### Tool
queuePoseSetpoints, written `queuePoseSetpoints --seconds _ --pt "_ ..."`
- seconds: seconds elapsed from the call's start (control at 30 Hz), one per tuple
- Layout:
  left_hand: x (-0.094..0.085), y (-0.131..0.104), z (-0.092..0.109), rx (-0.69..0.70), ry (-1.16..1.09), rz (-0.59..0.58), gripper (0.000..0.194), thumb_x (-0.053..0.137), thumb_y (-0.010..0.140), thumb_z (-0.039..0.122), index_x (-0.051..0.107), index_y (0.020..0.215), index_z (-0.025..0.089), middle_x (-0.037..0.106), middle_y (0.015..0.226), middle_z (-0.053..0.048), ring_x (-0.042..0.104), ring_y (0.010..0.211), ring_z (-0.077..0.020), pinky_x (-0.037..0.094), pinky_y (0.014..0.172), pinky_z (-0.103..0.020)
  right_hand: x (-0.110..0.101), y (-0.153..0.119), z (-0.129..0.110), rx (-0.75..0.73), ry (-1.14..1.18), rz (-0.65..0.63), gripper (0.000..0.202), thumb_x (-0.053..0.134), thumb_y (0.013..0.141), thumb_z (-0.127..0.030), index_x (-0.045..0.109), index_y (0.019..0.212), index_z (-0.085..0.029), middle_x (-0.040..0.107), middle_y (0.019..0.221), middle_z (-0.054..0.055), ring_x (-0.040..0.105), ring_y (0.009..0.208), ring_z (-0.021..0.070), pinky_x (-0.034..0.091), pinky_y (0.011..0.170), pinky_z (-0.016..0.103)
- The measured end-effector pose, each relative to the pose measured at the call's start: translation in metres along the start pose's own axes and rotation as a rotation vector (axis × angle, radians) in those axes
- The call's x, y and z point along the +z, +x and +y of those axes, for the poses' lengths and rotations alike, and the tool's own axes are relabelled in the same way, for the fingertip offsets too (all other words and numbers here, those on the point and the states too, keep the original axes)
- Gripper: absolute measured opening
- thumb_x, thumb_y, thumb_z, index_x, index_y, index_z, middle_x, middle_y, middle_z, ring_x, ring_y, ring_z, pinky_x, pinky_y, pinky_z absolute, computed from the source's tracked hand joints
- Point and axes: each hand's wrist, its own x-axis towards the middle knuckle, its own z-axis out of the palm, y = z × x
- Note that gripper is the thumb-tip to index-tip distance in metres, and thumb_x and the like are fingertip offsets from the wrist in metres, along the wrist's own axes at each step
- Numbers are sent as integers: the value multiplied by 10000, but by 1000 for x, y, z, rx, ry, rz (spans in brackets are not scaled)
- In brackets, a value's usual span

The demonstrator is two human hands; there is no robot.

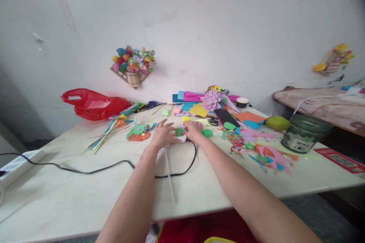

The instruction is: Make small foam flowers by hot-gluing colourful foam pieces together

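My left hand (164,133) is over the table with its fingers spread, its thumb against a white glue gun (180,139) that it partly covers. A long translucent glue stick (170,178) runs from under this hand toward the table's front edge. My right hand (194,130) is bent at the fingers, with the fingertips pinched at the edge of a green foam piece (180,132) between the hands. Another green foam piece (207,133) lies beside the right wrist. Left of my left hand are green and orange foam flowers (138,132).
A black cord (97,171) loops from the glue gun to a white power strip (21,167). Around the back lie a red plastic bag (97,106), scissors (213,121), foam sheets (199,109) and a lilac flower (211,100). Foam scraps (268,155) and a green jar (305,134) are at right.
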Motion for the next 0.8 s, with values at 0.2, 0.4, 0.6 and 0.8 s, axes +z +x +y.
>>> queuePoseSetpoints --seconds 0.2,0.4,0.6,0.8 --pt "-3 -1 3 4 -5 -7 494 644 551 566 661 934 254 570 1160 -43 330 1207 -304 298 972 -449 -4 -3 -3 -46 -22 52 152 596 709 -348 651 779 -225 655 863 23 503 911 181 237 871 338" --pt "-7 1 6 -67 -33 124 319 505 765 412 640 988 229 637 1010 -60 465 1088 -230 288 973 -399 -9 -3 -5 -21 50 66 226 597 699 -407 657 629 -200 646 668 15 527 710 141 297 700 262" --pt "-5 4 5 -75 -63 185 265 607 693 294 661 944 227 666 810 -42 522 917 -213 329 905 -370 -5 -1 -3 -84 169 91 268 595 693 -442 665 610 -196 628 590 0 507 594 110 281 585 227" --pt "-3 4 3 -142 -53 261 114 614 682 296 700 709 226 617 759 -55 547 806 -184 336 891 -359 -2 1 -1 -108 192 107 255 599 693 -430 676 623 -197 626 584 0 500 594 110 279 595 225"
